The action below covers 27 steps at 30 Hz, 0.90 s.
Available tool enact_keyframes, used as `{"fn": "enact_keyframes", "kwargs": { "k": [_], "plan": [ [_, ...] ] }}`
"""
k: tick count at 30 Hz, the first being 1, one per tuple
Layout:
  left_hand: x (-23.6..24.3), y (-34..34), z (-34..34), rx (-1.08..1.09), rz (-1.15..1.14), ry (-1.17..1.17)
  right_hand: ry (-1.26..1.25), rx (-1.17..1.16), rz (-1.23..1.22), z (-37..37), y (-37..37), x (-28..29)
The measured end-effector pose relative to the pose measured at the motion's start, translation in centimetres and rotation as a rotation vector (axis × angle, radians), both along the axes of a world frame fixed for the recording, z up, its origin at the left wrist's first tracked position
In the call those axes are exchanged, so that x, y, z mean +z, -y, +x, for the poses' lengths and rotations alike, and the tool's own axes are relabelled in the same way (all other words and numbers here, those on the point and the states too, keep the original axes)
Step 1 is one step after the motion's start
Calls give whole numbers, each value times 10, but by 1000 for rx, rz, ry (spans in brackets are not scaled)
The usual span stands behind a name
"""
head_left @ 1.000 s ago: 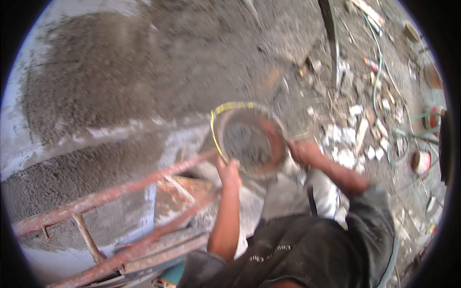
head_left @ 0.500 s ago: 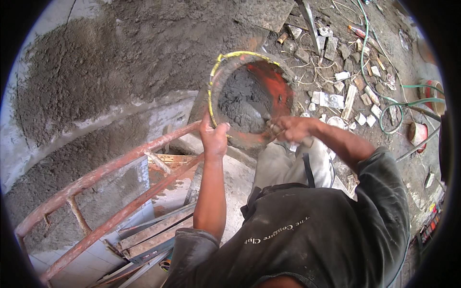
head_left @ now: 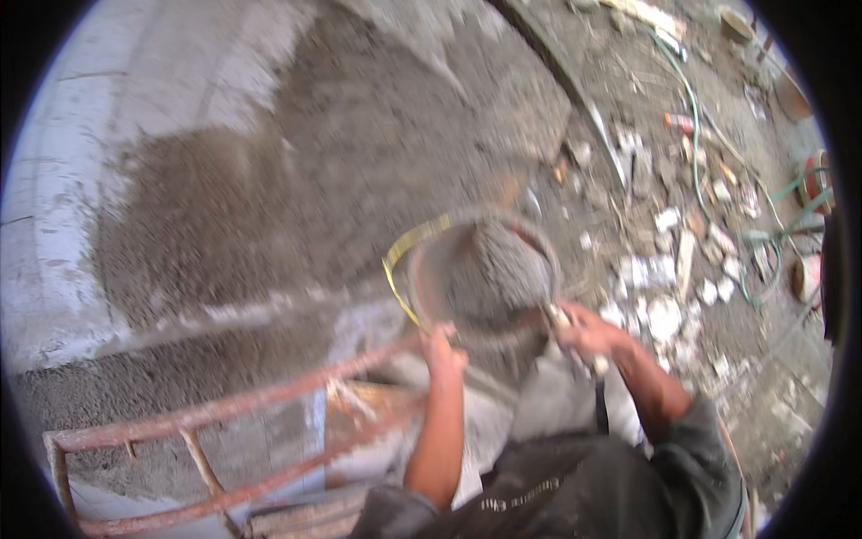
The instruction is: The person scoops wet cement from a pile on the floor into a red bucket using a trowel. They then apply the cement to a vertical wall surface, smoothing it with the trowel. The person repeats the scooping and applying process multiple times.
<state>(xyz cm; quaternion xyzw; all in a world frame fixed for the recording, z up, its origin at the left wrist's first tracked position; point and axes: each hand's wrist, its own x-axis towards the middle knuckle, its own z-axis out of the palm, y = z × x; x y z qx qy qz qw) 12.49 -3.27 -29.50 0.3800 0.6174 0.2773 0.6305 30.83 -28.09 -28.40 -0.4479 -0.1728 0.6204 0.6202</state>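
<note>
A round bucket [head_left: 422,286] of wet grey mortar [head_left: 480,286] is in front of me, its orange inner wall partly smeared. A yellow-wrapped handle [head_left: 392,280] loops out past its left side. My left hand [head_left: 442,349] is closed on the near-left rim, by the end of the handle loop. At the near-right rim, my right hand [head_left: 588,332] is wrapped round the pale grip of a trowel [head_left: 560,316]. A heaped mound of mortar rises beside it in the bucket and hides the trowel's blade. Motion blurs both hands somewhat.
A reddish ladder-like frame [head_left: 242,406] slants past my left. Rough mortar [head_left: 206,216] covers part of the pale wall. Broken rubble [head_left: 664,319], a long dark bar [head_left: 561,76], a green hose [head_left: 693,135] and some pails [head_left: 813,184] lie to the right.
My view has tilted, so the bucket and hands sit lower and more wall shows. The mortar beside the trowel now stands in a heap. My left hand stays at the rim.
</note>
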Motion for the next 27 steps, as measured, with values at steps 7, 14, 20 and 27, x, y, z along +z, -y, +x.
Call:
{"fn": "enact_keyframes", "kwargs": {
  "k": [7,14,20,27],
  "plan": [
    [-43,-30,-37,33,-129,-1,-166,-675,166,40,-77,49],
    [-26,-29,-85,-57,-147,85,116,-1490,269,124,-299,95],
    [-3,-39,-65,-100,-136,223,774,-2032,-212,244,-489,58],
    [-1,-41,-91,12,-84,241,1427,-878,392,29,-514,65]
  ]
}}
